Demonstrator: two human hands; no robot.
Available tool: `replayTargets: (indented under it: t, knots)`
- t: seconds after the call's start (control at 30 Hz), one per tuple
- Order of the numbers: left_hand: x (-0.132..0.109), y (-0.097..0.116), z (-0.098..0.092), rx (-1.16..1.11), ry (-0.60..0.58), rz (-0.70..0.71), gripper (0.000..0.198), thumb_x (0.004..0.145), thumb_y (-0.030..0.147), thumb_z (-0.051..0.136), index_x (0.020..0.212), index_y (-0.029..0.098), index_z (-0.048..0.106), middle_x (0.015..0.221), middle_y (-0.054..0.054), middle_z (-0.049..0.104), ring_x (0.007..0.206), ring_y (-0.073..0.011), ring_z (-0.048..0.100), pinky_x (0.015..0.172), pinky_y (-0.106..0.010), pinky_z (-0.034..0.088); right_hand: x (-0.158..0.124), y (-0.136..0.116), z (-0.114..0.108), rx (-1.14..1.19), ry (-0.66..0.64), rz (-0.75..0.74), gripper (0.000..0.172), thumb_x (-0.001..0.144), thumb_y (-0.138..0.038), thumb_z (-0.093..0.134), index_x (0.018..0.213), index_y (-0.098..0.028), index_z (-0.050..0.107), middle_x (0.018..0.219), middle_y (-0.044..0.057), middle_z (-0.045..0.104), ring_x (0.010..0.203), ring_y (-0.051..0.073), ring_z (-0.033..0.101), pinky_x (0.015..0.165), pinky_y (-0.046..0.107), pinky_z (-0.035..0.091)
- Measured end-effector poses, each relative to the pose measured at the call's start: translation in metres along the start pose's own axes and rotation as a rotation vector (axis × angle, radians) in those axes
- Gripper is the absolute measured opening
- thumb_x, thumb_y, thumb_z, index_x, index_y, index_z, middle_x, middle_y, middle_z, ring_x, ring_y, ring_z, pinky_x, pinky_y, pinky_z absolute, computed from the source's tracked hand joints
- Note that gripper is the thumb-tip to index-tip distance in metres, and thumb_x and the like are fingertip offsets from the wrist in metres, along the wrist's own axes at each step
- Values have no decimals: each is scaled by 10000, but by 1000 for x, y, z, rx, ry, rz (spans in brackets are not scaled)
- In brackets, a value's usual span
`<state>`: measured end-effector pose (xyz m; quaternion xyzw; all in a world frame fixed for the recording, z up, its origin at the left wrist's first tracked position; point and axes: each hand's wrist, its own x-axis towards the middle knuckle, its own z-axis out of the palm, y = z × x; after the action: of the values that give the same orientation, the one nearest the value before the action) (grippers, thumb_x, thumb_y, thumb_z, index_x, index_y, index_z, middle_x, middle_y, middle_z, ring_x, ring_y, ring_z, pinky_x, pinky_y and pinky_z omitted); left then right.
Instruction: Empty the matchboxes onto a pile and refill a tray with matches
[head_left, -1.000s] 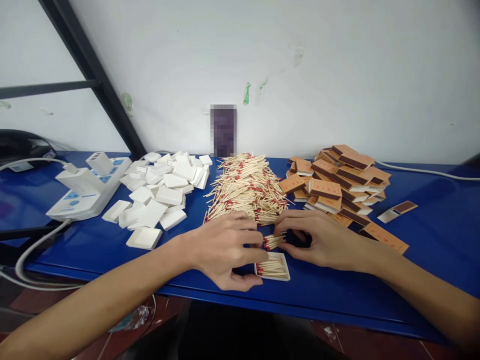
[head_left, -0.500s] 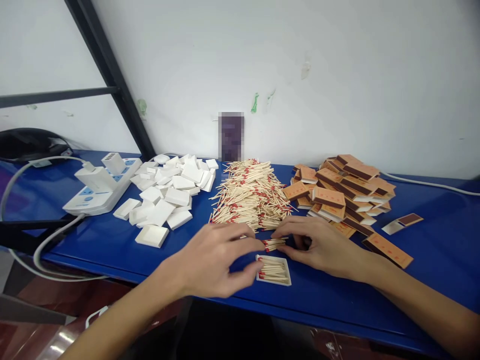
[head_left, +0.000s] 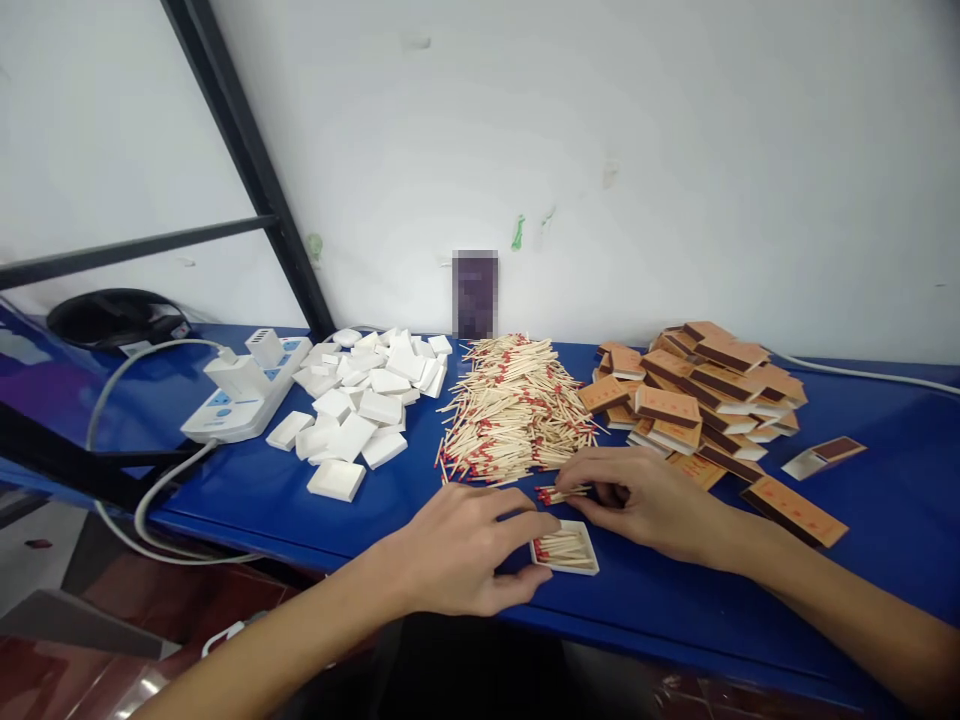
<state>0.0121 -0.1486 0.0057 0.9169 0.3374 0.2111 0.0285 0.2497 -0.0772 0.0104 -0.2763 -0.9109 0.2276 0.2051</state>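
A white matchbox tray [head_left: 589, 570] with red-tipped matches in it lies near the table's front edge. My left hand [head_left: 472, 550] grips its left end, index finger and thumb at the corners. Just behind the tray, my right hand [head_left: 637, 500] pinches a small bunch of matches [head_left: 559, 494] by the right end, their red heads pointing left. A big heap of loose matches [head_left: 514, 410] spreads out beyond both hands. To the right of it are piled orange-and-brown matchboxes [head_left: 667, 404], some near my right wrist.
Several white trays [head_left: 352, 435] are heaped on the left of the blue table [head_left: 247, 500]. A white power strip [head_left: 240, 415] with plugs and cables stands farther left, by a black metal frame [head_left: 255, 180] and headphones [head_left: 112, 318]. One part-open matchbox [head_left: 825, 455] lies far right.
My left hand has moved onto the tray's left end, from a spot between it and the bunch. The right hand still holds the bunch. The whole view has shifted slightly.
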Motion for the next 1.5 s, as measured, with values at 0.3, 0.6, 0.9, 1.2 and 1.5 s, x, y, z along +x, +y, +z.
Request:
replayTargets:
  t: [0.3,0.6,0.9,1.2,1.5]
  knots:
    - [-4,-1,-2,-4,-4,-12,289,897,374,599,1137,217,633,1067,-2,714,888,-151,708,682,-258,543,2,2,2,90,-16,51,161,870,-233,583,919,-226,736,852,25,688,639,117,569,565,236,441]
    - [0,-2,-1,-20,20,-20,284,857,355,613,1104,216,617,990,-24,722,835,-167,705,672,-260,533,0,2,1,16,-1,-19,194,876,-163,549,915,-215,731,903,26,720,686,119,595,609,237,439]
    - [26,-28,-7,156,-33,370,237,812,430,566,793,201,509,703,12,594,578,-141,543,490,-279,383,1,2,4,-17,43,44,154,772,-114,587,850,-195,691,800,2,679,574,95,509,557,220,397]
    - [28,-36,-3,94,60,358,250,801,422,578,757,203,468,656,21,539,570,-132,495,519,-283,366,0,4,-1,62,133,118,115,765,-137,607,808,-202,692,799,-5,680,512,69,452,499,214,370]
    - [26,-34,0,27,80,300,304,807,486,591,835,196,503,658,27,555,581,-128,517,534,-271,412,-3,-23,8,183,-11,-28,135,821,-131,613,865,-205,717,799,3,688,642,86,578,540,189,414]
